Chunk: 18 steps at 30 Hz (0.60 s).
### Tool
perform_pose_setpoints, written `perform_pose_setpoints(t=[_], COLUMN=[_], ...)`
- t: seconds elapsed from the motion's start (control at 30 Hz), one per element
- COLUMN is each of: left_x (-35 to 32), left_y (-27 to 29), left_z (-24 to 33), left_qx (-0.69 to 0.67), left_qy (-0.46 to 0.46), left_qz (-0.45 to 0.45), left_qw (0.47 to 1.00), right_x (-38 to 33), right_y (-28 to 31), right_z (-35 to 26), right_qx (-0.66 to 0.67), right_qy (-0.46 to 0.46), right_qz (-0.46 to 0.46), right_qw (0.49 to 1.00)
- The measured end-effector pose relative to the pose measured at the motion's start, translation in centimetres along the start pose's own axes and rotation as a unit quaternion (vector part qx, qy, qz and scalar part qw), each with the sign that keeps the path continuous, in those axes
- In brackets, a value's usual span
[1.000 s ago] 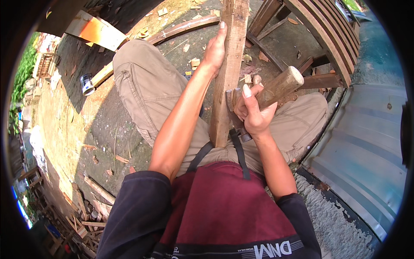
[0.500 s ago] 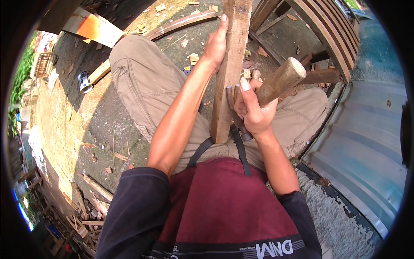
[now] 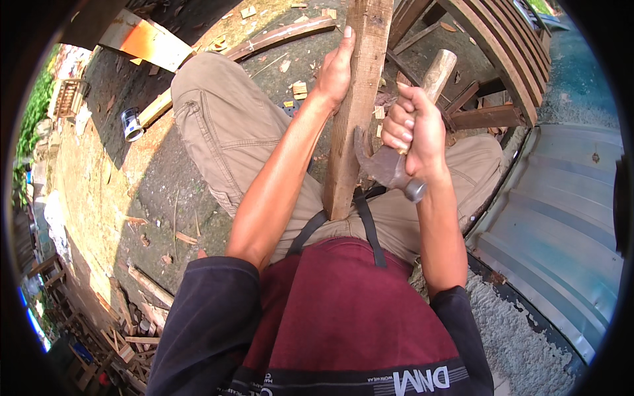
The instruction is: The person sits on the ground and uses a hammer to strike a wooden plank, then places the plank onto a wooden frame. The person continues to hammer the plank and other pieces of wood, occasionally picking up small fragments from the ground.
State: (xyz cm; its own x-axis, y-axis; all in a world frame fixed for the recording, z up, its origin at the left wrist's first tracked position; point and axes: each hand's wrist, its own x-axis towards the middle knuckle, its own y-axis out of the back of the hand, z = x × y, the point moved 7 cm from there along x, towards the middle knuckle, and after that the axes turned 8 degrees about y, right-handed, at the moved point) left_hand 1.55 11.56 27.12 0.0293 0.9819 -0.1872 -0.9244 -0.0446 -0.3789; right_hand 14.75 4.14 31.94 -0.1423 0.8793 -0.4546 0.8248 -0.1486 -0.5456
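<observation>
A long brown wooden beam (image 3: 360, 92) runs from my lap up past the top of the view, its near end resting between my thighs. My left hand (image 3: 335, 74) grips the beam along its left side, thumb pointing up its edge. In my right hand (image 3: 417, 125) is a claw hammer (image 3: 391, 168), held by its wooden handle close to the head. The hammer's claw meets the beam's right edge, and its round face points toward my right forearm. Whether a nail sits in the claw cannot be made out.
A slatted wooden chair or bench frame (image 3: 508, 59) stands at the far right. Beside it lies corrugated metal sheeting (image 3: 548, 224). A tin can (image 3: 131, 125) and a long wood strip (image 3: 281, 37) are on the ground at the left and far side. Scrap wood (image 3: 125, 350) is piled at lower left.
My right hand has turned the hammer: its handle swung up and away from me, and its face moved right. The claw stays near the beam's edge. My left hand keeps its grip.
</observation>
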Motion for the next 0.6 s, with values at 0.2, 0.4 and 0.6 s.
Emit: perform_pose_setpoints(t=[0.2, 0.4, 0.6], left_x=[1.8, 2.0, 2.8], left_y=[-2.0, 0.1, 2.0], left_z=[-0.1, -1.2, -2.7], left_qx=[0.023, 0.022, 0.051], left_qy=[0.007, 0.037, 0.045], left_qz=[-0.031, 0.013, 0.059], left_qw=[0.999, 0.999, 0.996], right_x=[-0.2, -4.6, -4.3], right_y=[-0.4, 2.0, 2.9], right_z=[-8.5, -0.9, 3.7], right_qx=[-0.119, -0.199, -0.094], right_qy=[0.157, 0.178, 0.149], right_qz=[-0.043, -0.139, -0.108], right_qw=[0.979, 0.953, 0.978])
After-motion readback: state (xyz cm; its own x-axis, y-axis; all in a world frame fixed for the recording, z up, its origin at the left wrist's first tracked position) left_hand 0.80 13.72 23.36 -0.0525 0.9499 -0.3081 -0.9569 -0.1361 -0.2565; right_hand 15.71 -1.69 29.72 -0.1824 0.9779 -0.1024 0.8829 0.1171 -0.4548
